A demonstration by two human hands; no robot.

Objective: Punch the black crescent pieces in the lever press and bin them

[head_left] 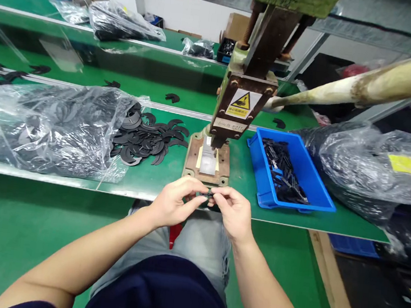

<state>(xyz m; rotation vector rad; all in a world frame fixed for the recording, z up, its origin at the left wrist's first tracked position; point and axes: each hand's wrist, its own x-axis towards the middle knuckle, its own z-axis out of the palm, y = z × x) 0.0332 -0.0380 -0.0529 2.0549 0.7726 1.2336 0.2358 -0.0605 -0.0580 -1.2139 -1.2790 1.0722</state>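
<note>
Both hands meet at the front edge of the bench, just before the base of a hand press (208, 162). Between their fingertips is a small black part (207, 193), mostly covered, so its exact shape is unclear. My left hand (175, 199) pinches it from the left, and my right hand (235, 211) grips it from the right. A metal fixture plate (207, 164) lies on the press base, under the raised ram. To the left spreads a pile of black crescent-shaped pieces (147, 138). On the right stands a blue bin (310, 175) with slim black parts (282, 171) inside.
A clear plastic bag (50, 128) of black pieces lies at the left, another bulky bag (374, 166) at the right. The press's long lever (365, 89) reaches out to the upper right. Behind the bench runs a green conveyor belt (140, 74) carrying scattered black pieces.
</note>
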